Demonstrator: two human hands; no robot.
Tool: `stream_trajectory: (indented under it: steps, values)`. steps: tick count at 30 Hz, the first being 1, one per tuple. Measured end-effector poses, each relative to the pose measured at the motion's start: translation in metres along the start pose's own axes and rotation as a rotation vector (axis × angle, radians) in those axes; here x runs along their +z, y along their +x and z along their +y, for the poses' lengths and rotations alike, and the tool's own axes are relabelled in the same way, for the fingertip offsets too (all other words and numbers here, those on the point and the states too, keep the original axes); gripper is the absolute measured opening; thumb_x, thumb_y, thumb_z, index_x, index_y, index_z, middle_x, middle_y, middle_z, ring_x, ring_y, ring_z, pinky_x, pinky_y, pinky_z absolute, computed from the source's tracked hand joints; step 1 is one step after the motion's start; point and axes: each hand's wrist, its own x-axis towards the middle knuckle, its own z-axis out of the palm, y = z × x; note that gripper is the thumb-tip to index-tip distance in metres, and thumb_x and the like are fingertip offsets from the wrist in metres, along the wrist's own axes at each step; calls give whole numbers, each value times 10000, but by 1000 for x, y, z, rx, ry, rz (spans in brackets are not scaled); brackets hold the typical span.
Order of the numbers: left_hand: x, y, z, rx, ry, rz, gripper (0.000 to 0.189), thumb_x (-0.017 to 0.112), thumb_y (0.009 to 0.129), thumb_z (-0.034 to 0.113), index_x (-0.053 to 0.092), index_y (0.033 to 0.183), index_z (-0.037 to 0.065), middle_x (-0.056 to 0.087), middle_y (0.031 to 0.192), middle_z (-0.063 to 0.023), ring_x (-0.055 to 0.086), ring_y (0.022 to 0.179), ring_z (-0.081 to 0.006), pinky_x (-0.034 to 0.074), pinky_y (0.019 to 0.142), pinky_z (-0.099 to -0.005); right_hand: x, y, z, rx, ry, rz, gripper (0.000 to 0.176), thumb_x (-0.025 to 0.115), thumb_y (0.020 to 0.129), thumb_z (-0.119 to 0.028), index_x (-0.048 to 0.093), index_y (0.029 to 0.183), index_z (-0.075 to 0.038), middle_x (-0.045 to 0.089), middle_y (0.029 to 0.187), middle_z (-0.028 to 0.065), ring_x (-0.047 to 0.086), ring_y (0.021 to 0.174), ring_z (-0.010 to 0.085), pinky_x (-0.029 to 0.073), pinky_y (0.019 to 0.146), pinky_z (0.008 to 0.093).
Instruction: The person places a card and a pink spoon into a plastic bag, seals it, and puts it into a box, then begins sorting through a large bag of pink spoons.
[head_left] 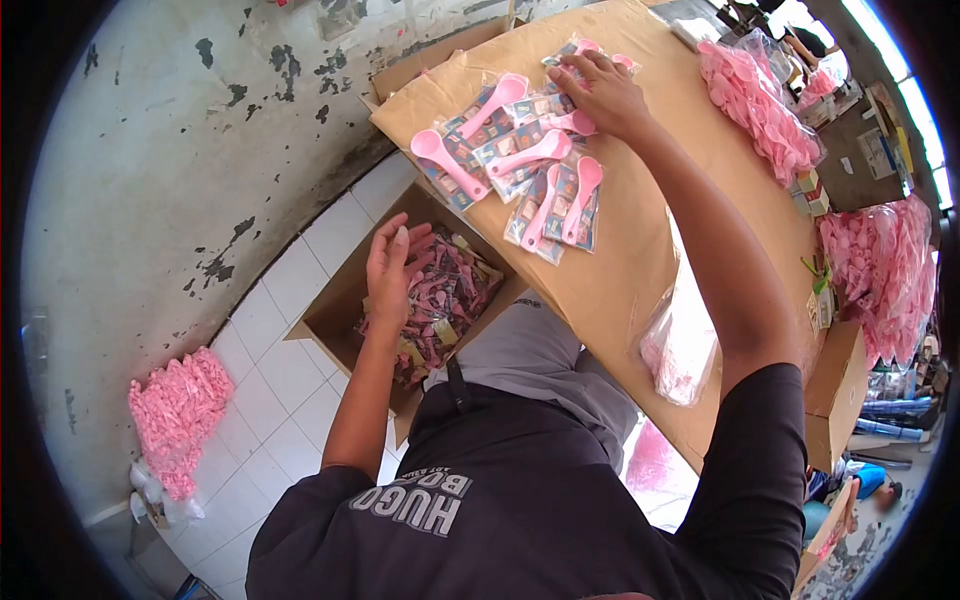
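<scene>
My right hand (606, 92) lies over the far end of a group of pink spoons on the table, its fingers spread and touching the packets there. Each pink spoon (532, 153) rests on or in a clear bag with a printed card (470, 160); several are spread along the table's left edge. My left hand (388, 265) hovers over an open cardboard box (335, 300), fingers apart and nothing seen in them. Inside the box is a heap of spoon packets (440, 300).
The brown-covered table (620, 270) carries a large bag of pink spoons (760, 110) and a plastic bag (680, 345). Another bulging pink bag (880, 270) stands right, beside a carton (838, 395). A pink sack (180, 420) sits on the tiled floor near the peeling wall (180, 170).
</scene>
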Motion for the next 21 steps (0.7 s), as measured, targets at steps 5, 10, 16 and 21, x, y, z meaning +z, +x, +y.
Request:
stream_trajectory:
  steps: [5, 10, 16, 21]
  values:
    - [39, 4, 41, 18, -330, -78, 617, 548, 1103, 393, 318, 1588, 87, 553, 1470, -177, 630, 1270, -289, 582, 1015, -507, -10, -33, -33, 41, -14, 0, 738, 449, 964, -772, 634, 1449, -248, 532, 1552, 133, 481, 1404, 434, 380, 1130, 635]
    - [56, 13, 62, 30, -523, -279, 636, 559, 1091, 422, 299, 1610, 162, 563, 1448, -132, 636, 1272, -279, 600, 994, -544, -25, -45, -45, 28, -4, 35, 787, 444, 950, -801, 611, 1473, -238, 525, 1547, 183, 473, 1413, 431, 361, 1125, 660]
    - [72, 8, 70, -36, -576, -269, 562, 612, 1073, 348, 381, 1543, 144, 584, 1438, -110, 647, 1268, -261, 614, 978, -533, -58, -82, -55, -216, -9, 194, 849, 545, 939, -768, 586, 1423, -72, 566, 1432, 271, 517, 1353, 463, 445, 1078, 583]
    - [68, 8, 65, -67, -562, -264, 499, 641, 1059, 312, 444, 1474, 118, 613, 1412, -110, 651, 1268, -253, 620, 980, -525, -103, -156, -107, -127, 76, -288, 866, 672, 914, -687, 464, 1390, 5, 611, 1129, 261, 686, 1044, 446, 575, 758, 521]
